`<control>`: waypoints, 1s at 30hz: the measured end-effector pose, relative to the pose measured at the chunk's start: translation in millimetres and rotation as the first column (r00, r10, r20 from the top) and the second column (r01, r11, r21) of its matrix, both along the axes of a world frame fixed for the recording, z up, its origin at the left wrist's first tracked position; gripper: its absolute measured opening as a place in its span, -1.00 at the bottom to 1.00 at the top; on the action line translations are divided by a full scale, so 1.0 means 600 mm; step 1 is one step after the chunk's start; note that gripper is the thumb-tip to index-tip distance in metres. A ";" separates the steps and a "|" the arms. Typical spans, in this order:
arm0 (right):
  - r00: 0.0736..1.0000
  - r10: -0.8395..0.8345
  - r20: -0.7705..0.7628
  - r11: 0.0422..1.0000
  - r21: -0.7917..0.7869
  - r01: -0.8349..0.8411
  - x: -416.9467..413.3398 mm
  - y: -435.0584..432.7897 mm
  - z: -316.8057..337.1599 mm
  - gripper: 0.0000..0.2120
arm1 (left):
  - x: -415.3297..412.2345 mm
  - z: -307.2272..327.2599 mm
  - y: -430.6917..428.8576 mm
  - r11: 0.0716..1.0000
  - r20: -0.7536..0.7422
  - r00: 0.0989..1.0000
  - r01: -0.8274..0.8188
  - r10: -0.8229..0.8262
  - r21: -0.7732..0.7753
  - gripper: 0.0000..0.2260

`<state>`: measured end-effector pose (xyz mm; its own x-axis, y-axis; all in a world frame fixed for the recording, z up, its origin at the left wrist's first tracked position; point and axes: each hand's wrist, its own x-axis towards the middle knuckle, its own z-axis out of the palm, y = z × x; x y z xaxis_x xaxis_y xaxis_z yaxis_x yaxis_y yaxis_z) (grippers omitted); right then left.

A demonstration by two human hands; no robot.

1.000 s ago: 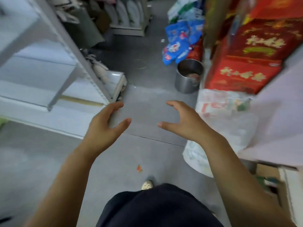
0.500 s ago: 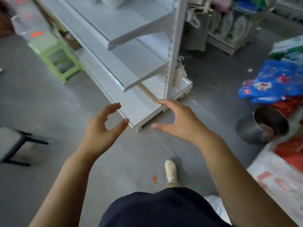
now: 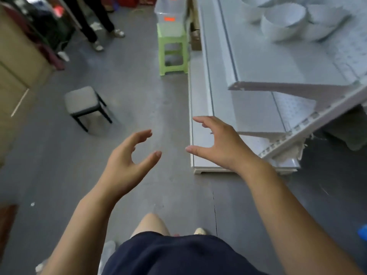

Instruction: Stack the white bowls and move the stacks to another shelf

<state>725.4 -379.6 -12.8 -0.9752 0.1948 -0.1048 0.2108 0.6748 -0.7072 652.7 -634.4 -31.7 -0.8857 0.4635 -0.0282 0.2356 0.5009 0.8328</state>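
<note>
Far left on the floor stands a small grey stool [image 3: 82, 100], and beyond it a green plastic stool [image 3: 173, 49] set against the end of the white shelving unit [image 3: 210, 108]. The left hand [image 3: 127, 161] and right hand [image 3: 220, 144] hang apart over the floor, both empty, fingers curled as if shaped to cup a bowl's sides. The white bowls [image 3: 286, 20] sit on the upper shelf at the far right, well away from either hand; through the blur they seem partly nested, perhaps already stacked in pairs. Reaching them probably needs a step closer.
</note>
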 end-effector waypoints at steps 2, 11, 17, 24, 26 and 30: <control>0.998 0.056 0.007 0.998 -0.008 -0.056 -0.049 -0.010 -0.012 -0.26 | -0.025 -0.008 -0.021 0.998 0.001 0.998 -0.064 0.064 -0.018 -0.36; 0.996 0.090 -0.026 0.996 -0.004 -0.090 -0.315 -0.083 -0.019 -0.25 | -0.273 -0.003 -0.094 0.994 -0.044 0.996 -0.084 0.081 -0.073 -0.37; 0.994 -0.080 -0.080 0.997 -0.028 0.078 -0.484 -0.103 0.013 -0.24 | -0.515 0.056 -0.124 0.985 -0.121 0.988 0.075 -0.095 -0.157 -0.35; 0.965 -0.255 -0.058 0.967 -0.035 0.253 -0.550 -0.057 0.039 -0.23 | -0.678 0.066 -0.020 0.946 -0.168 0.939 0.269 -0.299 -0.182 -0.41; 0.944 -0.320 -0.077 0.947 -0.045 0.317 -0.561 -0.029 0.050 -0.24 | -0.705 0.065 0.030 0.932 -0.171 0.921 0.323 -0.349 -0.162 -0.41; 0.893 -0.431 -0.128 0.902 -0.026 0.432 -0.596 0.047 0.074 -0.25 | -0.763 0.082 0.135 0.901 -0.215 0.876 0.407 -0.432 -0.151 -0.41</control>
